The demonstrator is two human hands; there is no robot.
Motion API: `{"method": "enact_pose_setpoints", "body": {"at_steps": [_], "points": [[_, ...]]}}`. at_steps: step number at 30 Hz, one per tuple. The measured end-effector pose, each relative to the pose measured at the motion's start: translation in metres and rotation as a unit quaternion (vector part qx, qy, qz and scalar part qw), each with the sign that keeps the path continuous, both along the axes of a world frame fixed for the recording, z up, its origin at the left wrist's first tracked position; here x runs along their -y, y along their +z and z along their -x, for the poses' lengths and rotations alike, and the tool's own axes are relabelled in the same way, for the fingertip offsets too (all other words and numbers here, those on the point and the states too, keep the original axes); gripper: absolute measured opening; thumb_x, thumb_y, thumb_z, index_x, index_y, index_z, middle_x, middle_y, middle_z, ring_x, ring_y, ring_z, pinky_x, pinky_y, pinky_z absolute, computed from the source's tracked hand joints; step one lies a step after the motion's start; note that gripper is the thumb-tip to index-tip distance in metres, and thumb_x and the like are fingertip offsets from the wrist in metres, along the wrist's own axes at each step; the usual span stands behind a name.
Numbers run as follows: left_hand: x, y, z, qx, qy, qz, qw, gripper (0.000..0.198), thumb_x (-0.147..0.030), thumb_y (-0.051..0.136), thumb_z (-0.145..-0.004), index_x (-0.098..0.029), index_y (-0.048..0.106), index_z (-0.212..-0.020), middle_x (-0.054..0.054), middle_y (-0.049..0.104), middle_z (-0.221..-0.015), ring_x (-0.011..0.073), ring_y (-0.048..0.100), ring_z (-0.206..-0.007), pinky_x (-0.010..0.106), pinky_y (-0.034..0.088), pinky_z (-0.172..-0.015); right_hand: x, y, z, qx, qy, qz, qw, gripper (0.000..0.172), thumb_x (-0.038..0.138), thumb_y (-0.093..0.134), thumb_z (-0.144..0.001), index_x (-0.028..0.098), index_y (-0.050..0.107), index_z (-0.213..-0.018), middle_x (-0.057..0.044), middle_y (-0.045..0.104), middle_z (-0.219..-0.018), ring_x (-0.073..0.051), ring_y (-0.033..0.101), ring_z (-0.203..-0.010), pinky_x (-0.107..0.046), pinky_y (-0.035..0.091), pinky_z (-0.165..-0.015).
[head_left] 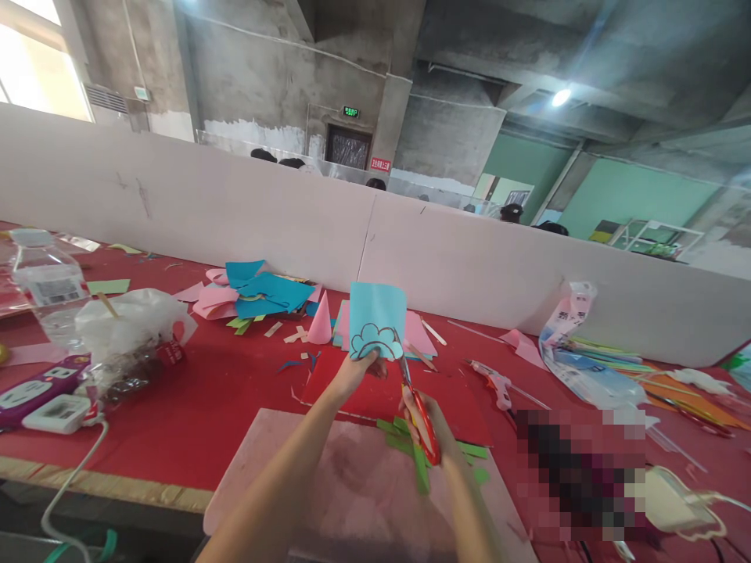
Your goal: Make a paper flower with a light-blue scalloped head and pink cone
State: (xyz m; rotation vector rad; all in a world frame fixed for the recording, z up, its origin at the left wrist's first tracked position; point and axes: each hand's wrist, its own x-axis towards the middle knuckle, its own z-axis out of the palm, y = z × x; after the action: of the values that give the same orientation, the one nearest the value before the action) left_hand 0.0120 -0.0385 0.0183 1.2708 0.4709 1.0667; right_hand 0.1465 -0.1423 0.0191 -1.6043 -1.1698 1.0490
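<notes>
My left hand [368, 366] pinches the lower edge of a light blue sheet of paper [379, 305] held upright above the table. A scalloped, flower-like outline is drawn in dark marker along its lower part. My right hand [425, 418] is wrapped round the red handles of a pair of scissors [423, 426]. The blades point up at the paper's lower right edge, close to the outline; whether they are parted is hard to make out. Below my hands, green paper strips [421, 465] lie on a pale pink board [346, 477], and red card [352, 391] lies just behind it.
Blue paper scraps [273, 293] and a pink paper cone [320, 320] stand behind on the left. Further left are a plastic bottle [50, 285] and a bag [138, 320]. A glue gun [496, 383] and plastic packaging [587, 367] lie right. A white partition [264, 211] runs behind.
</notes>
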Motion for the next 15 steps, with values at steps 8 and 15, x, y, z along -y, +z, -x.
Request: {"method": "enact_pose_setpoints", "body": {"at_steps": [8,15], "points": [[0.0019,0.0018,-0.0024,0.016,0.015,0.014,1.0,0.047,-0.056,0.045,-0.074,-0.011,0.056,-0.068,0.009,0.063,-0.058,0.0159,0.057,-0.05,0.028,0.044,-0.053,-0.0003,-0.0008,0.0018,0.014,-0.012,-0.017,1.0,0.046,0.066,0.045,-0.067,0.02,0.045,-0.062,0.006,0.03,-0.036,-0.006,0.027,-0.027,-0.02,0.022,-0.029],[-0.0014,-0.0018,-0.0043,-0.007,0.154,0.025,0.988,0.03,-0.043,0.058,-0.068,-0.014,0.056,-0.077,0.003,0.061,-0.06,0.0155,0.058,-0.054,0.025,0.046,-0.05,-0.0004,-0.0026,0.0001,0.011,-0.012,-0.024,1.0,0.046,0.066,0.046,-0.065,0.02,0.045,-0.063,0.006,0.032,-0.037,-0.007,0.028,-0.028,-0.021,0.022,-0.03]]}}
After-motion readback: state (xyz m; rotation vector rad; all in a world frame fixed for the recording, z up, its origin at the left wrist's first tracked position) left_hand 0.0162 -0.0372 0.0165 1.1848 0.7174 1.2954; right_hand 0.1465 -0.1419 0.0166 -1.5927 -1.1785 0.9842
